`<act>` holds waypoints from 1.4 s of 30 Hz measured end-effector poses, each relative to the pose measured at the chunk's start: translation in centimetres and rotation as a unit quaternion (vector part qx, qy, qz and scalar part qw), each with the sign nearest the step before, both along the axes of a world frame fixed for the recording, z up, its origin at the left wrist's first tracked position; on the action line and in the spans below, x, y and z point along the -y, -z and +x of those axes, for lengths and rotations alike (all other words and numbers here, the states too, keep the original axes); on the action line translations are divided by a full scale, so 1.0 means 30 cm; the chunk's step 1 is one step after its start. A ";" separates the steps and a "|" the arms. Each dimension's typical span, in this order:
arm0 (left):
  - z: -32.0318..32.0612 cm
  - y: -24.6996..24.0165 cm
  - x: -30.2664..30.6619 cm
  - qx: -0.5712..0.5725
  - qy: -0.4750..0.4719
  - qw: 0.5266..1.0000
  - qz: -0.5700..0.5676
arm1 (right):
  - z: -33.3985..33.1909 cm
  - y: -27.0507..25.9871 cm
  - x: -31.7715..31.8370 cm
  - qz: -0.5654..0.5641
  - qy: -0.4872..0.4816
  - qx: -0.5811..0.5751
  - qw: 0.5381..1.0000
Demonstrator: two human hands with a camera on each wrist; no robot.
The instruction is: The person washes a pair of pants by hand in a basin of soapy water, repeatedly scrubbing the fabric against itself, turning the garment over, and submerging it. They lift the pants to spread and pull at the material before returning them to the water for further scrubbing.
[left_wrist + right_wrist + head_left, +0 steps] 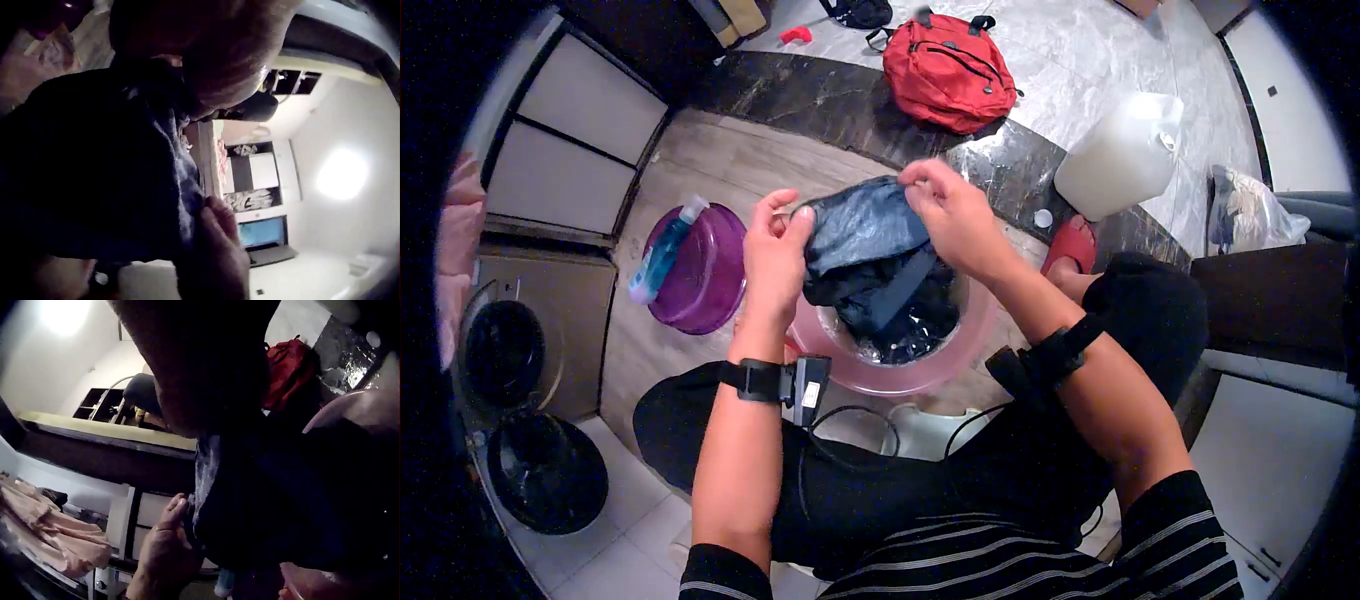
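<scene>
Dark blue wet cloth is stretched between both hands above a pink basin, its lower part hanging into the basin. The left hand pinches the cloth's left edge between thumb and fingers. At the upper right edge, the right hand grips the cloth with its fingertips. In the left wrist view the cloth looks nearly black, with the right hand pinching its edge. The right wrist view shows the left hand at the other edge of the cloth.
A purple basin with a bottle of blue liquid is at the left. Beyond the pink basin lies a red backpack. A whitish jug stands at the right near a foot in a red slipper. Cabinets flank the left side.
</scene>
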State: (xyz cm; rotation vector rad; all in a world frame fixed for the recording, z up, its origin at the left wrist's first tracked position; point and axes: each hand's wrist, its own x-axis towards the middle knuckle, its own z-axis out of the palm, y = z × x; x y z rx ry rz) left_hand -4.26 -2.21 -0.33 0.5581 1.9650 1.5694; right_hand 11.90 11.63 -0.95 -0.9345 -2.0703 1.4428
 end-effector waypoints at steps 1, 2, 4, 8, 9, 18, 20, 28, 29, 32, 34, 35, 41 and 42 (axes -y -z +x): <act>0.008 -0.001 0.009 -0.062 0.031 0.997 -0.044 | 0.009 0.014 0.004 0.015 -0.022 0.000 1.000; 0.001 0.026 0.018 -0.172 0.067 0.983 -0.025 | 0.010 0.039 -0.001 0.095 -0.057 -0.034 0.993; -0.007 0.055 0.036 -0.270 0.123 0.954 -0.033 | 0.022 0.066 -0.003 0.175 -0.117 0.010 0.978; 0.002 0.091 0.065 -0.310 0.212 0.923 -0.087 | 0.057 0.063 0.030 0.281 -0.181 0.085 0.939; 0.013 0.095 0.064 -0.308 0.232 0.914 -0.122 | 0.060 0.077 0.033 0.280 -0.193 0.111 0.934; 0.079 0.341 0.070 -0.337 0.321 0.805 -0.369 | 0.030 0.228 0.097 0.269 -0.257 0.369 0.852; 0.081 0.420 0.081 -0.335 0.302 0.810 -0.376 | 0.025 0.280 0.117 0.266 -0.249 0.399 0.841; 0.062 0.549 0.022 -0.257 0.298 0.813 -0.429 | -0.030 0.452 0.077 0.202 -0.249 0.432 0.843; 0.059 0.567 0.018 -0.234 0.303 0.812 -0.441 | -0.033 0.478 0.076 0.196 -0.241 0.426 0.850; 0.050 0.607 0.018 -0.179 0.321 0.803 -0.469 | -0.052 0.536 0.077 0.169 -0.241 0.431 0.853; 0.045 0.650 0.036 -0.165 0.338 0.797 -0.472 | -0.056 0.582 0.089 0.161 -0.246 0.440 0.848; 0.048 0.666 0.036 -0.154 0.343 0.790 -0.484 | -0.053 0.603 0.087 0.163 -0.248 0.441 0.847; 0.055 0.704 0.013 -0.109 0.350 0.775 -0.515 | -0.083 0.648 0.070 0.120 -0.290 0.495 0.810; 0.058 0.702 0.007 -0.104 0.348 0.776 -0.516 | -0.084 0.658 0.070 0.118 -0.294 0.499 0.807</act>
